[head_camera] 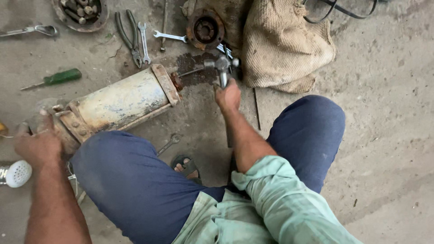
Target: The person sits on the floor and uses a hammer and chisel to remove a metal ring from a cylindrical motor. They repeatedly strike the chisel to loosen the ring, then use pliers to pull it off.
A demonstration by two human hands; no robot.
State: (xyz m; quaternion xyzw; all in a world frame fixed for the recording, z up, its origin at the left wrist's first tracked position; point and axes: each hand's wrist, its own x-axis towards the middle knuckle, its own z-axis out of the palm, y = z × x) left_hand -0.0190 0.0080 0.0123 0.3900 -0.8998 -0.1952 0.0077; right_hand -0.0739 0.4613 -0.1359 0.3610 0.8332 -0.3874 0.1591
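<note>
A worn, cream-painted metal cylinder (120, 103) with rusty flanged ends lies on its side on the concrete floor (384, 90), left of centre in the frame, resting against the knee of a crouching person in blue trousers. The left hand (38, 144), at the lower left, has its grip closed over the cylinder's near flange, steadying it. The right hand (227, 96), at centre, is clamped around the handle of a steel hammer (221, 68) whose head hangs just right of the cylinder's far flange, above a dark oily patch. Above that sit a rusty round hub (205, 29), a spanner (169, 36), a second spanner (143, 40) and pliers (129, 38); a burlap sack (282, 45) lies at the upper right, a green-handled screwdriver (56, 78) at the left, a dish of bolts (80, 12) at the upper left. A sandalled foot (185, 166) shows between the knees. A glancing blow could skid off the rusted rim, or the round body could roll under the steadying hand and pinch fingers.
</note>
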